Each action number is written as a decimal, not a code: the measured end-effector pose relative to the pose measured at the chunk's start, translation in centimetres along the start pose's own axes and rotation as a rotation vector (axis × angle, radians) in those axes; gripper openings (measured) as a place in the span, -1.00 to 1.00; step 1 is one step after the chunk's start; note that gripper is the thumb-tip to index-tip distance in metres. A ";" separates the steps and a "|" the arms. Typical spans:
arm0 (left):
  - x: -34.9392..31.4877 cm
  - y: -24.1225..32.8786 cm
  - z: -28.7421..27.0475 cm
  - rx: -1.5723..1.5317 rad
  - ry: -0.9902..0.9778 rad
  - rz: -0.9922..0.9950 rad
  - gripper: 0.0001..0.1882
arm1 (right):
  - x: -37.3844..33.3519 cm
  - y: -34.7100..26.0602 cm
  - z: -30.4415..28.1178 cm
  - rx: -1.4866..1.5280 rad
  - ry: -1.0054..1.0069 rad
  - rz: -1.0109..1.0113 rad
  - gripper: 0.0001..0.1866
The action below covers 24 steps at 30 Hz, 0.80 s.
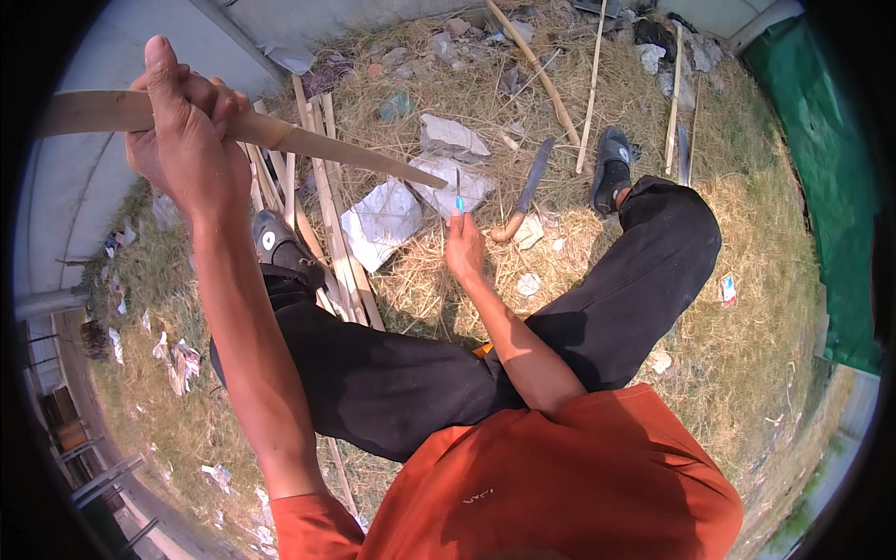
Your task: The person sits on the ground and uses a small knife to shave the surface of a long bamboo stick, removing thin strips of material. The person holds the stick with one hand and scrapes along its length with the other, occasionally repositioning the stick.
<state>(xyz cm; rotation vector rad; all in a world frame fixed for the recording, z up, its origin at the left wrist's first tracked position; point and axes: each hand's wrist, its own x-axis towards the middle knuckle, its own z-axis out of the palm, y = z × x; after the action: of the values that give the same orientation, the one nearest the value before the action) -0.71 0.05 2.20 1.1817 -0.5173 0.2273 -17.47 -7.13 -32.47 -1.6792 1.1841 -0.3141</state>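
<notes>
My left hand (191, 126), raised at the upper left, is wrapped round a long bamboo piece (327, 147) with its thumb pointing up. The bamboo slants down to the right, and its narrow end appears over a flat pale stone (471, 191). Low between my knees, my right hand (464, 250) grips a small knife (458, 203) with a blue handle, its thin blade upright. In the picture the blade is just right of the bamboo's tip; whether they touch I cannot tell. A machete (534, 182) with a curved wooden handle lies on the grass to the right.
Split bamboo strips (336, 219) lie beside my left foot (280, 245). White rocks (381, 224) stand near them. More strips (591, 89) and a curved pole (537, 65) lie ahead, toward my right foot (611, 168). Green sheeting (821, 168) hangs at the right; litter (177, 359) dots the dry grass.
</notes>
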 end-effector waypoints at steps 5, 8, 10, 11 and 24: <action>-1.1 -0.4 0.4 0.030 -0.187 0.019 -0.44 | -2.0 -6.4 -2.4 0.192 -0.058 -0.170 -0.52; -0.7 0.1 0.0 0.117 -0.316 -0.017 -0.26 | -2.2 -10.3 -4.0 0.297 -0.015 -0.368 -0.57; 0.1 -0.2 -0.5 0.282 -0.311 0.113 -0.27 | -2.9 -13.0 -5.6 0.374 -0.061 -0.404 -0.58; 0.5 -0.2 -0.8 0.364 -0.298 0.180 -0.27 | -3.2 -14.3 -6.5 0.408 -0.088 -0.427 -0.58; 2.4 5.1 -2.9 0.327 -0.318 0.295 -0.63 | -7.6 -22.8 -11.5 0.311 -0.250 -0.567 -0.76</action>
<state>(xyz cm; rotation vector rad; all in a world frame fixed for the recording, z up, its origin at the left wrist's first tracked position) -0.10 4.35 6.75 1.4680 -0.9628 0.3905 -16.36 -7.45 -5.87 -1.6883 0.4313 -0.5849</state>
